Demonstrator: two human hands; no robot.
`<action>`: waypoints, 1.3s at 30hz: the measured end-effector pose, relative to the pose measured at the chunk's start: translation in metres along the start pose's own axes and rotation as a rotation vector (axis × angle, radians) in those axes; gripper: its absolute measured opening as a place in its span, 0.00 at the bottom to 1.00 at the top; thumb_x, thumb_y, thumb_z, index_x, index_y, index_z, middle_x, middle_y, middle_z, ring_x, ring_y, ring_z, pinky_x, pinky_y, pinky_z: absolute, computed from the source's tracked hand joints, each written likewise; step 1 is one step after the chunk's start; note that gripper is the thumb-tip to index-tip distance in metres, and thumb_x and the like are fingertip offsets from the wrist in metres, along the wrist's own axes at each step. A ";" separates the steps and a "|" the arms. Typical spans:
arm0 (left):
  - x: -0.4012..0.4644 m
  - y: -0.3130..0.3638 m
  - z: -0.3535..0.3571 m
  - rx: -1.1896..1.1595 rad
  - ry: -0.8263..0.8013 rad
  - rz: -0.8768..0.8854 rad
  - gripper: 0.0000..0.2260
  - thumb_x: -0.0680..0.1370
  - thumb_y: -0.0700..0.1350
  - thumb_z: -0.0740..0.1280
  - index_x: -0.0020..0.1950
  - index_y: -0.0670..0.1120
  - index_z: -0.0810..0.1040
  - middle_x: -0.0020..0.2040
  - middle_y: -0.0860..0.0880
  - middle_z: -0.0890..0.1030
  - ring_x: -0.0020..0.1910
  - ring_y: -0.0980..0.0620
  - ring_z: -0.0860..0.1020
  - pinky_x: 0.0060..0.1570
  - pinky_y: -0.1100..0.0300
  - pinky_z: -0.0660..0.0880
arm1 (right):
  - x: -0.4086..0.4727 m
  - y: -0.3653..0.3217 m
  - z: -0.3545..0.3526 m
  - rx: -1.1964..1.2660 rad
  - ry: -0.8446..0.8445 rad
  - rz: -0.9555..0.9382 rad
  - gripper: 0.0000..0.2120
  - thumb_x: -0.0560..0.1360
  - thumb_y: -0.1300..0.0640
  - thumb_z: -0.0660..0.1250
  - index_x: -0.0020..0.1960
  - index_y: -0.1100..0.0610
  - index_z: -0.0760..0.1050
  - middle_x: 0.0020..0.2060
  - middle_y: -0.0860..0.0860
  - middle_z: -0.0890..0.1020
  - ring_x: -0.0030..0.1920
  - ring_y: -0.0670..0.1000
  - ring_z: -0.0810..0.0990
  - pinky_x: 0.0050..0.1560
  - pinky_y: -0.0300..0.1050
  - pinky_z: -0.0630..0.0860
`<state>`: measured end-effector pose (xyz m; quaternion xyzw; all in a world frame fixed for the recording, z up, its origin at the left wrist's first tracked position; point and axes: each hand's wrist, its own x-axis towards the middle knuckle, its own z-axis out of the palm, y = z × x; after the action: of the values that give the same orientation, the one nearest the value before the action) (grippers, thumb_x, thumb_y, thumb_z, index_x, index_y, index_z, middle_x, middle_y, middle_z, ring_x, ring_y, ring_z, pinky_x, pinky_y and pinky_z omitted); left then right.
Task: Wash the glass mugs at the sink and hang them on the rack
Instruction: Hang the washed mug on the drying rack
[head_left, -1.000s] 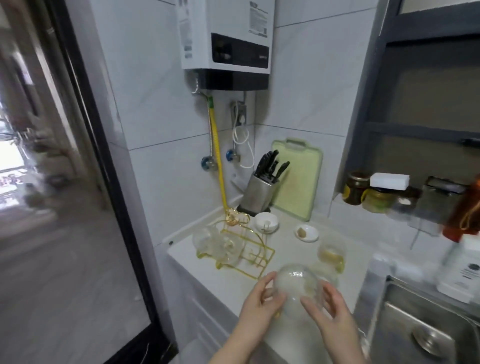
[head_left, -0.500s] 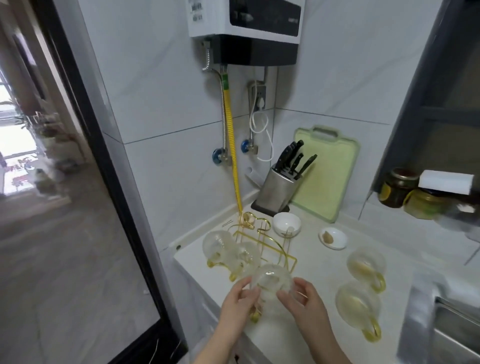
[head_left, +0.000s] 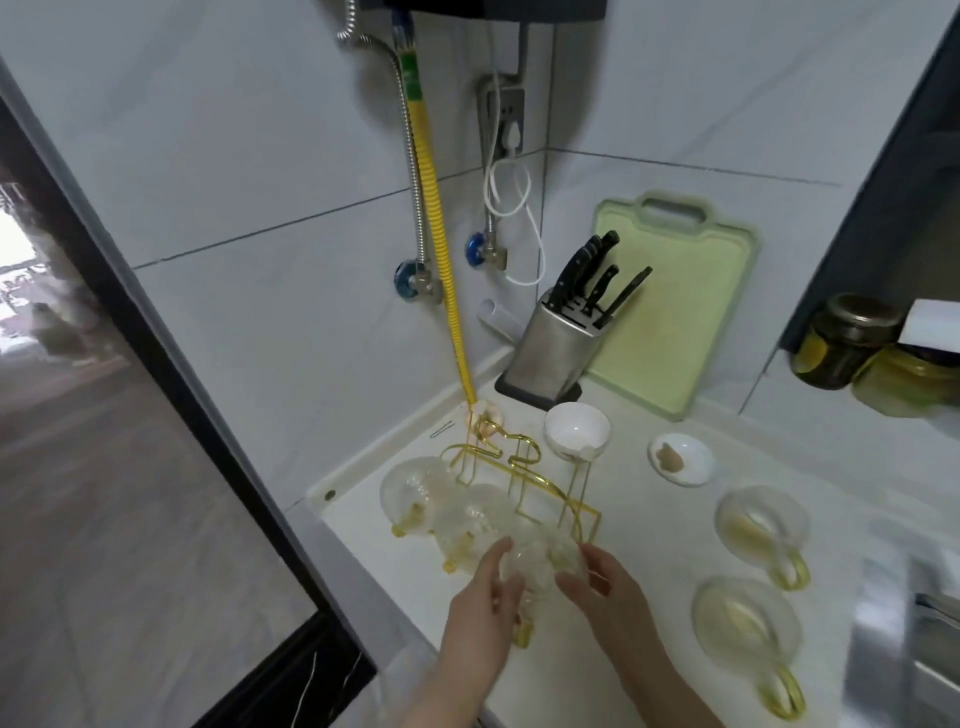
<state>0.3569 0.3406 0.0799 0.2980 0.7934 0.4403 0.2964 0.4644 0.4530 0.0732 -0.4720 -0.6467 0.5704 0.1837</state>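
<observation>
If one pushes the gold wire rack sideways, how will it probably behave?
The gold wire rack is thin wire, so it probably slides or tips easily. Two hung mugs sit on one side, likely unbalancing it. The glass mug held at it could knock them.

Both forearms reach up from the bottom edge of the view, bare and angled toward each other. The left hand (head_left: 485, 605) sits on the left, back facing the camera, its fingers (head_left: 498, 558) stretched forward and slightly curled, pressing against the left side of a glass mug (head_left: 537, 564). The right hand (head_left: 602, 590) mirrors it on the right, thumb pointing inward and the other fingers bent around the far side of the same mug. The two hands are near each other but do not touch, cupping the mug between them. Wrists are straight, roughly level with each other.
</observation>
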 end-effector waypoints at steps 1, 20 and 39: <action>0.003 -0.002 -0.001 0.036 -0.021 0.013 0.18 0.81 0.51 0.61 0.69 0.62 0.65 0.43 0.50 0.84 0.41 0.57 0.82 0.48 0.61 0.78 | 0.002 0.002 0.001 -0.003 0.001 0.010 0.25 0.72 0.56 0.72 0.66 0.56 0.71 0.60 0.51 0.78 0.58 0.52 0.78 0.64 0.51 0.73; 0.074 0.042 -0.041 0.401 0.298 0.302 0.26 0.76 0.54 0.65 0.72 0.51 0.66 0.63 0.49 0.73 0.62 0.48 0.70 0.60 0.55 0.70 | 0.028 -0.037 0.014 -0.080 0.190 -0.052 0.11 0.75 0.56 0.67 0.58 0.52 0.76 0.53 0.47 0.80 0.56 0.48 0.77 0.53 0.37 0.69; 0.119 0.081 -0.004 0.280 0.160 0.112 0.38 0.74 0.51 0.69 0.76 0.41 0.52 0.73 0.44 0.64 0.68 0.44 0.69 0.64 0.49 0.70 | 0.029 -0.039 0.024 -0.446 0.060 -0.129 0.18 0.81 0.49 0.55 0.69 0.50 0.68 0.66 0.46 0.73 0.65 0.46 0.71 0.58 0.35 0.64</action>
<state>0.2946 0.4609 0.1276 0.3439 0.8504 0.3634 0.1629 0.4159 0.4675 0.0937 -0.4751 -0.7799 0.3862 0.1302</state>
